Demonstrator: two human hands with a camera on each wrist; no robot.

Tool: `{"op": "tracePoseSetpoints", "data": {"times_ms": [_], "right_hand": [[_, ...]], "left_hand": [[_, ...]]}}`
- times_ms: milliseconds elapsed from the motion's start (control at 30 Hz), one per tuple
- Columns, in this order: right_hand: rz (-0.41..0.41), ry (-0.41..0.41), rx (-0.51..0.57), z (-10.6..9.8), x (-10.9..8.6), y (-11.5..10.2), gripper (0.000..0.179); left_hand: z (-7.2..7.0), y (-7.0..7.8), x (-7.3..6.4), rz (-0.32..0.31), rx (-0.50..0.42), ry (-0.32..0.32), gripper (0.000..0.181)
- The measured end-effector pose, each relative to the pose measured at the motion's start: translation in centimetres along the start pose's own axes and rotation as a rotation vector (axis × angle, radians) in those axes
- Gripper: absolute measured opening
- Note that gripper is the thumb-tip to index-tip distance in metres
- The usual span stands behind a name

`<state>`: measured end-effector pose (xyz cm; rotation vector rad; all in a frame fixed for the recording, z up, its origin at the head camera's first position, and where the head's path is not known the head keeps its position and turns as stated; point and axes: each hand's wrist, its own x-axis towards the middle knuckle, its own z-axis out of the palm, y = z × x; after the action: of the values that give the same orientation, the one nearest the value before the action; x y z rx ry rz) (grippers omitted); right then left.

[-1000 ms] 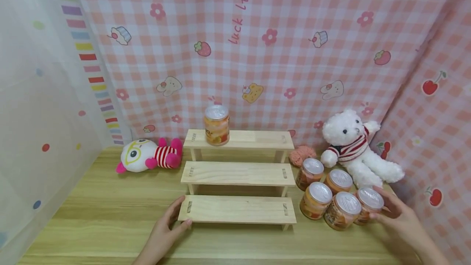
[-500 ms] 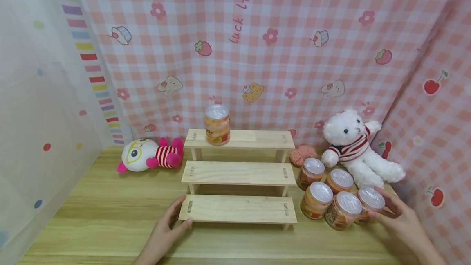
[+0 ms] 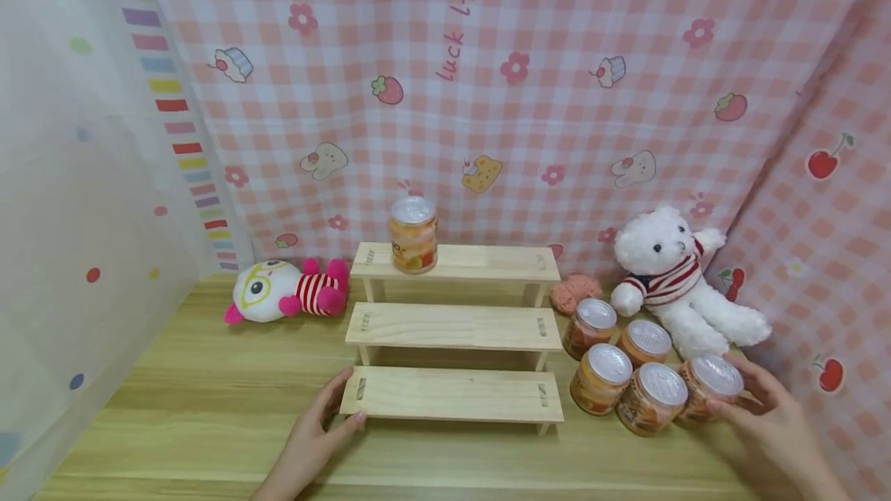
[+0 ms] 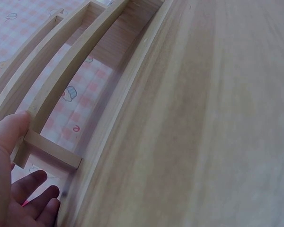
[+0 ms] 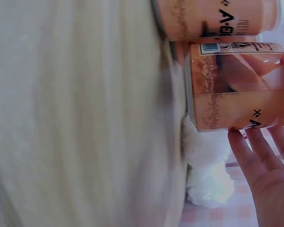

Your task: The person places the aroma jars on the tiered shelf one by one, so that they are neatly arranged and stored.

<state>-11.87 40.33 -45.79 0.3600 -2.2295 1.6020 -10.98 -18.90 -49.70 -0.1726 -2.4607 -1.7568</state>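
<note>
My left hand [image 3: 311, 435] holds the left end of the bottom step of a three-step wooden display stand [image 3: 452, 394]. In the left wrist view, its thumb [image 4: 12, 130] lies on the board's edge while the other fingers are spread below. My right hand [image 3: 776, 416] grips an orange can [image 3: 710, 389] with a silver lid, at the right end of a group of similar cans. In the right wrist view, fingers and thumb are on opposite sides of this can [image 5: 241, 90], beside another can [image 5: 213, 19]. One more can [image 3: 414, 236] stands upright on the top step, left of its middle.
Several orange cans [image 3: 652, 400] stand close together right of the stand. Behind them are a white teddy bear [image 3: 664, 269] in a striped sweater and a pink yarn ball [image 3: 575, 292]. A pink-and-white plush toy [image 3: 288, 292] lies left. Checked cloth [image 3: 515, 130] hangs behind.
The can in my right hand has shifted slightly right, away from its neighbour, and its lid looks a little higher. My left hand keeps its place on the stand. The head view has shifted slightly.
</note>
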Motion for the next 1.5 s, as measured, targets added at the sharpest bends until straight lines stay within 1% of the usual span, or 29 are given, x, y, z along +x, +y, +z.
{"op": "tracePoseSetpoints", "data": {"times_ms": [100, 167, 267, 300, 367, 400, 433, 500, 567, 600, 767, 967, 1133, 1200, 1267, 1333, 1433, 1500], "right_hand": [[0.042, 0.015, -0.062, -0.3, 0.2, -0.9, 0.067], [0.045, 0.027, -0.116, -0.5, 0.4, -1.4, 0.070], [0.006, 0.034, -0.104, -0.6, 0.8, -1.8, 0.072], [-0.019, 0.028, -0.064, -0.6, 1.0, -1.9, 0.072], [-0.050, 0.012, -0.019, -0.7, 1.3, -2.2, 0.072], [-0.061, 0.011, -0.032, -0.7, 1.4, -2.4, 0.072], [-0.073, 0.018, -0.068, -0.8, 1.5, -2.6, 0.072], [-0.083, 0.033, -0.103, -0.9, 1.8, -3.0, 0.072], [-0.079, 0.076, -0.211, -0.9, 1.9, -3.5, 0.072], [-0.076, 0.094, -0.244, -0.9, 2.0, -3.8, 0.072], [-0.031, 0.120, -0.310, -1.0, 2.4, -5.2, 0.073], [-0.045, 0.113, -0.315, -0.8, 3.1, -6.5, 0.074], [-0.023, 0.083, -0.289, -0.1, 3.9, -7.6, 0.073], [-0.031, 0.082, -0.280, 0.4, 4.3, -8.1, 0.073], [-0.059, 0.086, -0.210, 1.0, 4.7, -8.4, 0.071], [-0.092, 0.099, -0.178, 1.7, 5.2, -8.8, 0.071], [-0.109, 0.111, -0.162, 2.7, 6.0, -9.3, 0.071], [-0.100, 0.115, -0.219, 3.4, 6.4, -9.8, 0.071]], "left_hand": [[0.0, 0.0, 0.0, -0.002, 0.001, -0.002, 0.066], [0.0, -0.1, 0.0, -0.006, 0.000, 0.001, 0.067], [-0.1, -0.1, 0.0, -0.005, 0.002, 0.005, 0.067], [-0.1, -0.1, 0.0, -0.006, 0.004, 0.006, 0.067], [0.0, -0.1, 0.0, -0.004, 0.009, 0.007, 0.067], [0.0, 0.0, 0.0, -0.003, 0.010, 0.005, 0.066], [0.0, 0.0, 0.0, -0.005, 0.010, 0.004, 0.066], [0.0, 0.0, 0.0, -0.010, 0.007, 0.000, 0.066], [0.0, 0.1, 0.0, -0.015, 0.003, -0.005, 0.066], [0.0, 0.1, 0.0, -0.018, 0.002, -0.007, 0.066], [-0.1, 0.1, 0.1, -0.024, 0.004, -0.005, 0.066], [-0.1, 0.1, 0.0, -0.014, 0.000, 0.002, 0.066], [0.0, 0.1, 0.0, -0.010, -0.008, 0.005, 0.066], [0.0, 0.0, 0.0, -0.009, -0.015, 0.005, 0.067], [0.0, 0.0, 0.0, -0.009, -0.022, 0.003, 0.067], [0.0, 0.0, 0.0, -0.010, -0.027, -0.001, 0.067], [0.0, 0.1, 0.0, -0.017, -0.025, -0.006, 0.067], [-0.1, 0.1, 0.1, -0.023, -0.022, -0.006, 0.067]]}}
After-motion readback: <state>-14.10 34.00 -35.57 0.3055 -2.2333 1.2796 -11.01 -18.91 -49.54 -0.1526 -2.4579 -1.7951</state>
